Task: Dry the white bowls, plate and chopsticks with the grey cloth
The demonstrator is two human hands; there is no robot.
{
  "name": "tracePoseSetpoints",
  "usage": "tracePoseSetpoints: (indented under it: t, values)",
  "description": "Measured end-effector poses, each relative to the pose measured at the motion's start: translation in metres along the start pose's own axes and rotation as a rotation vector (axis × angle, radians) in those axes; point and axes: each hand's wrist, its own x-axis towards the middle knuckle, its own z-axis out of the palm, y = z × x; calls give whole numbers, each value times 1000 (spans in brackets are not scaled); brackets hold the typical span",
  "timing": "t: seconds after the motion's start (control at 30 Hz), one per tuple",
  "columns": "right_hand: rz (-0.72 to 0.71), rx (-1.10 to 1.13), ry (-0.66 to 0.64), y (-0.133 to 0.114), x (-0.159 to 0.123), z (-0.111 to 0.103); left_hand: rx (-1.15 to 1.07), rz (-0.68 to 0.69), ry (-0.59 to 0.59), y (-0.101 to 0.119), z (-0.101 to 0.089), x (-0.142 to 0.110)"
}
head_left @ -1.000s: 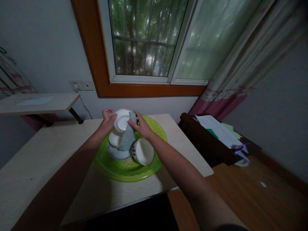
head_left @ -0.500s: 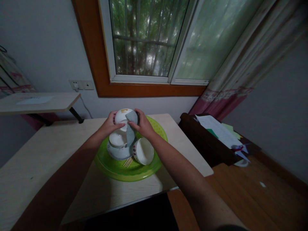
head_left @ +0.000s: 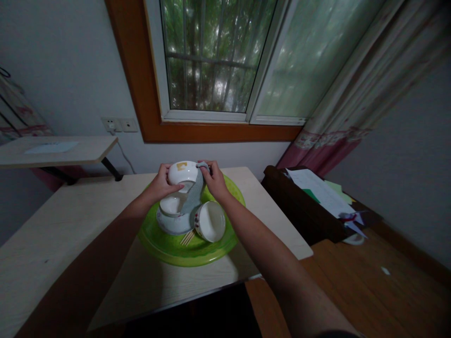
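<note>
My left hand (head_left: 162, 184) grips the left side of a white bowl (head_left: 182, 172) with a yellow mark, its thumb along the underside. The bowl is raised and tilted above the tray. At its right edge my right hand (head_left: 213, 178) pinches a grey cloth (head_left: 192, 195), which hangs down over the dishes. Below, a second white bowl (head_left: 170, 204) sits on a plate (head_left: 173, 224). A patterned bowl (head_left: 214, 222) lies on its side to the right, with several chopsticks (head_left: 188, 237) beside it. All rest on a round green tray (head_left: 190, 258).
The tray stands on a pale wooden table (head_left: 88, 211). At the left is a raised shelf (head_left: 70, 150) on black legs. To the right, papers (head_left: 319, 192) lie on a dark piece of furniture (head_left: 299, 211). A window (head_left: 218, 56) is ahead.
My right hand has shifted slightly right, drawing the cloth from the bowl's outer face to its right edge. The bowl has turned, showing more of its yellow mark.
</note>
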Motion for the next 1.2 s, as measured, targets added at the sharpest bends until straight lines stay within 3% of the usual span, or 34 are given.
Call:
tracePoseSetpoints:
  t: [0.23,0.4,0.63,0.9,1.2]
  values:
    - [-127,-277,80,-13,1,-7,237,69,-7,9,1,-6]
    - [-205,-300,44,-21,-2,-3,403,77,-48,26,3,-12]
    - [-49,-189,185,-5,4,-4,421,157,-19,30,4,-13]
    - [-104,-137,51,-14,1,-1,446,137,-37,34,5,-14]
    - [-3,-67,36,-3,2,-2,531,141,-32,26,2,-13]
